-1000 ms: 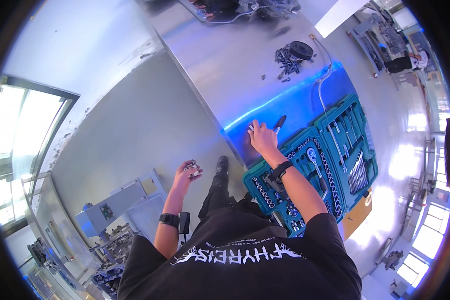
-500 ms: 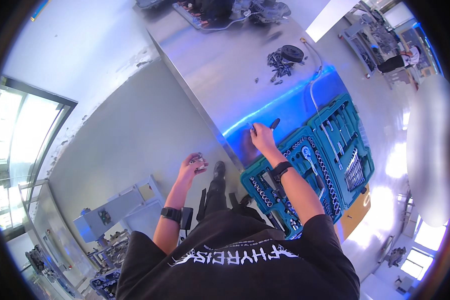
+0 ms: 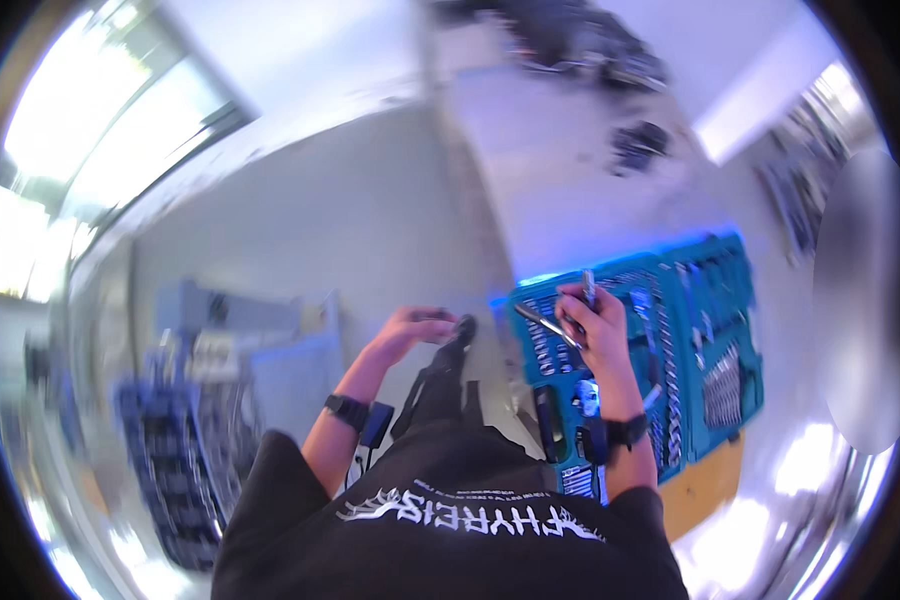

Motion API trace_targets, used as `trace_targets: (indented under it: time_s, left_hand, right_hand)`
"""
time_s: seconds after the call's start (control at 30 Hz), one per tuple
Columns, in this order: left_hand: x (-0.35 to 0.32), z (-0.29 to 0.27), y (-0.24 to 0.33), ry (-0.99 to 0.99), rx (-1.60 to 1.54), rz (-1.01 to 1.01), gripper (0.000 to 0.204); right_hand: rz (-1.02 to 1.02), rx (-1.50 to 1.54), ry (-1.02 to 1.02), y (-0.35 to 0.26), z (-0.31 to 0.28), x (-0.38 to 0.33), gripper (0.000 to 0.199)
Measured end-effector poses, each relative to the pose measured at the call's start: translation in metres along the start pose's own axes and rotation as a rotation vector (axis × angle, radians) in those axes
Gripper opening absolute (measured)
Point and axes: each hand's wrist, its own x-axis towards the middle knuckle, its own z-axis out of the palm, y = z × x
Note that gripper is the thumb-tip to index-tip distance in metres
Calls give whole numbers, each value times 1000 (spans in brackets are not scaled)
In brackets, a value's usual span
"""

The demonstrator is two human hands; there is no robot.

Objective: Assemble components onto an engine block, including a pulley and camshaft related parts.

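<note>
Our right hand [image 3: 598, 325] is closed around a slim metal tool [image 3: 548, 324], its shaft sticking out to the left of the fingers, and a second thin piece [image 3: 589, 288] seems to poke up above the knuckles; the blur keeps us from saying what kind of tool either is. The hand hovers just over the left half of the open teal tool case [image 3: 710, 350], which lies on the grey bench [image 3: 560, 170] with its rows of sockets and wrenches showing.

Our left hand [image 3: 415, 328] is curled, held off the bench over the floor [image 3: 300, 240], and something small and dark [image 3: 462, 327] sits at its fingertips; we cannot tell whether it is pinched there or only touching.

To do this well, we judge that we should steady our head first, since the whole view is smeared and the small slots in the case are hard to read. We would keep a firm pinch on the tool near its middle so it does not swing into the neighbouring rows, and bring the left hand close beside the right, over the case or bench rather than the floor, so a dropped piece lands where we can find it. We would also mind the loose dark items [image 3: 638, 145] farther back on the bench.
</note>
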Motion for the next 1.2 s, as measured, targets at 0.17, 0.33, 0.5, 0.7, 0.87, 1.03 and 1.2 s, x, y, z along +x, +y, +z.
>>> trace_targets:
  time_s: [0.17,0.33,0.5,0.7,0.87,1.03,1.2]
  left_hand:
    - [-141,59,-42,54,437,414,21]
    - [-280,104,-93,197,731,672,26]
    - [-375,145,-186,378,705,513,30]
    - [-529,198,-253,676,809,530,30]
    - [-669,217,-318,753,508,597,25]
    - [-790,177,-338,659,177,621,19]
    - [-851,76,-256,538,296,694,26]
  right_hand:
    - [126,-62,-309,60,58,-85,19]
    - [450,344,-752,125,138,-165,18]
    - [725,352,-1021,178,206,-242,19]
    - [901,237,-1261,245,295,-328,22]
    - [872,307,-874,344,357,-389,16]
    - [921,187,-736,399,355,-472,16]
    - [878,247,-686,405,363,-517,15]
